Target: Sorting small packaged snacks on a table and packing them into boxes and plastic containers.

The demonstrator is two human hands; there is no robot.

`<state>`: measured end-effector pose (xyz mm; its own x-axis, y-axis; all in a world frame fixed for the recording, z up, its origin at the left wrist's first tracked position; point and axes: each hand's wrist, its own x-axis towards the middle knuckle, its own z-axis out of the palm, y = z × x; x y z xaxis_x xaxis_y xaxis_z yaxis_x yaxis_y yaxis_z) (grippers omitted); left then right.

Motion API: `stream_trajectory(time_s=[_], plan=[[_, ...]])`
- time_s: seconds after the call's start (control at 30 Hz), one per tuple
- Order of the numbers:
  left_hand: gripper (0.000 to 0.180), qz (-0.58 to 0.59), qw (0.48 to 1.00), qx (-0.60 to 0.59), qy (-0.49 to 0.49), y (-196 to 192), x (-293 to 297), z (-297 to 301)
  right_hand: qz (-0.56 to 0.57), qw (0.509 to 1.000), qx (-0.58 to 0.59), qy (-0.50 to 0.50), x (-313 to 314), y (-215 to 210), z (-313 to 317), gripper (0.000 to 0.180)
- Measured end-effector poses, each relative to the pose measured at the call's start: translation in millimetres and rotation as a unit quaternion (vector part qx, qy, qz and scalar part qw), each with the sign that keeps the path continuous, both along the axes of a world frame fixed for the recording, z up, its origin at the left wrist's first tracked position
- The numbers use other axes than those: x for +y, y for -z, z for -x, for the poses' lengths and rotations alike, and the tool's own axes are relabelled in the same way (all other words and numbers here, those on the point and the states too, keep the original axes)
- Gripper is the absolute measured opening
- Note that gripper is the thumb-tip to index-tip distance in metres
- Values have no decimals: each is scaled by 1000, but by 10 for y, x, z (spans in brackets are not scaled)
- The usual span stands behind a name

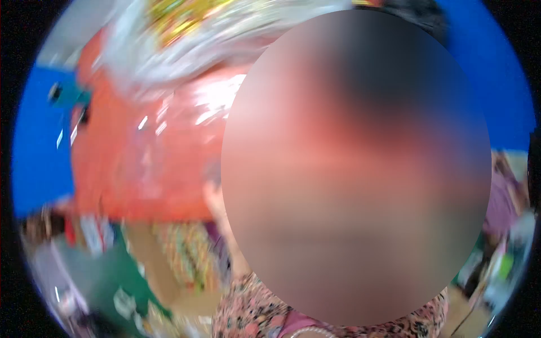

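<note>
My left forearm rises from a patterned sleeve (232, 301) near the lower middle. My left hand (212, 194) is at the near edge of a shiny orange-red table surface (124, 169). Most of that hand is smeared or covered by a large blurred oval, so its fingers and anything in them cannot be made out. The same oval hides the middle and right of the scene, and my right hand does not show. Beyond the left hand, at the far side of the table, lies a clear plastic bag (132, 62) with shiny yellow-gold contents (180, 19).
A small teal object (73, 94) stands at the table's left edge, with blue surface (39, 152) beyond it. Below the near edge is an open cardboard box (149, 253) with several multicoloured packets (189, 253). Green material (115, 281) lies left of it; purple cloth (501, 203) shows far right.
</note>
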<state>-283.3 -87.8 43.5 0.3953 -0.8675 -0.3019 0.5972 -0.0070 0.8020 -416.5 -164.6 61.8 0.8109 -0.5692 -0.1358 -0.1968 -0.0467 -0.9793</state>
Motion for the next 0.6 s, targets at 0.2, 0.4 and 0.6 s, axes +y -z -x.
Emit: stream_trajectory(time_s=[0.2, 0.4, 0.6], plan=[[52, -93, 995, 17, 29, 51, -144, -31, -115, 977, -171, 62, -52, 267, -86, 17], [52, -23, 962, 97, 252, 427, -535, 60, -206, 945, -198, 163, -7, 414, 288, 20], [59, -26, 961, 33, 273, 536, -681, 114, -234, 922, -252, 178, 33, 446, 460, 19]])
